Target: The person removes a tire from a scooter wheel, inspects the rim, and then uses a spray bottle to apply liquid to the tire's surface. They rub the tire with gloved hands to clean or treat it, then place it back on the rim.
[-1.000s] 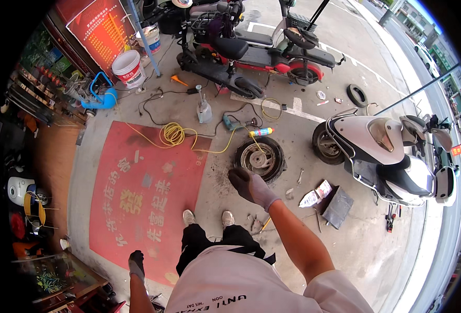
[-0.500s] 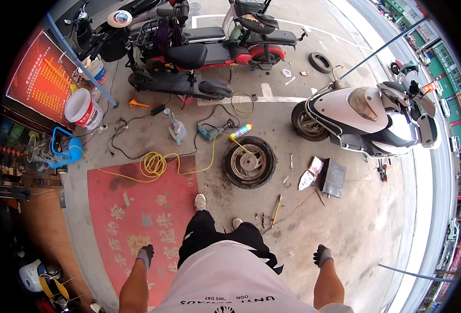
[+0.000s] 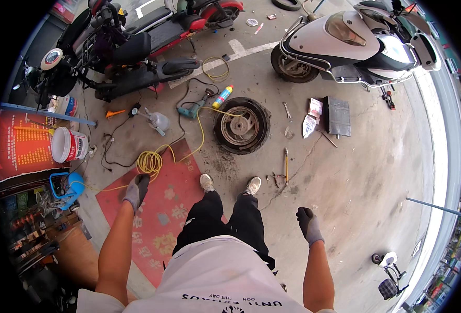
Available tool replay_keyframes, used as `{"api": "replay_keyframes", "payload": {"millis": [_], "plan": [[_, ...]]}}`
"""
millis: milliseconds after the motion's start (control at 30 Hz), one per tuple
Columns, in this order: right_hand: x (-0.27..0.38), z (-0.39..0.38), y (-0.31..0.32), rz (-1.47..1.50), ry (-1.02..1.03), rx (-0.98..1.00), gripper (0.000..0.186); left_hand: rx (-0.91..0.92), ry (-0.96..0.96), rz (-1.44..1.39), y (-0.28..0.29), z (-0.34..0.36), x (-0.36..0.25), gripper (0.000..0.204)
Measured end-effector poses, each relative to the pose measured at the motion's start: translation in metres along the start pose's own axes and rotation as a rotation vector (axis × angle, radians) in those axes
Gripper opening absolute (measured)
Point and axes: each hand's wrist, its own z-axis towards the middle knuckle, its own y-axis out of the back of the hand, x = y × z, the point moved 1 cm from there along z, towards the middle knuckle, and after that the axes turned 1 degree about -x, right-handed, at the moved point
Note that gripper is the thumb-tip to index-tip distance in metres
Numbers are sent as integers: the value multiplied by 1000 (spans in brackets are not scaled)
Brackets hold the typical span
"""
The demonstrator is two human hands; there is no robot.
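Note:
My left hand (image 3: 137, 191), in a grey glove with dark fingers, hangs over the red mat (image 3: 160, 219), just below a coil of yellow hose (image 3: 149, 163). Its fingers are loosely extended and nothing shows in them. Out to the right, my right hand (image 3: 309, 226) wears a matching glove. Its fingers are curled in, with nothing visible in them, above bare concrete. Neither hand touches anything. Beyond my shoes lies a wheel with its tyre (image 3: 242, 126), flat on the ground. The hose runs to it, past a blue-and-yellow canister (image 3: 223, 97) and a teal power tool (image 3: 191, 108).
A wrench (image 3: 287, 110), a yellow-handled tool (image 3: 286, 167) and a dark open box (image 3: 338, 117) lie right of the wheel. A silver scooter (image 3: 340, 39) stands at far right. Parked scooters (image 3: 131, 48), a white bucket (image 3: 69, 145) and a blue stool (image 3: 69, 191) are at left.
My view has turned, and the ground things sit higher and further left. Both arms reach further forward in the picture. My feet now stand apart, and my right fingers look more curled.

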Motion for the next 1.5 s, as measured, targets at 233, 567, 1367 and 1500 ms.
{"api": "replay_keyframes", "payload": {"millis": [233, 567, 1367, 1500], "plan": [[-110, -12, 91, 252, -629, -90, 23, 139, 93, -209, -35, -19, 11, 15], [-84, 59, 104, 219, -490, 15, 33, -184, 343, 0, -9, -89, 110, 12], [-109, 34, 78, 349, -641, -58, 19, -83, 159, 55, -78, 4, -9, 15], [-117, 38, 68, 381, -609, -78, 12, -114, 136, 88, -71, 0, -22, 13]]}}
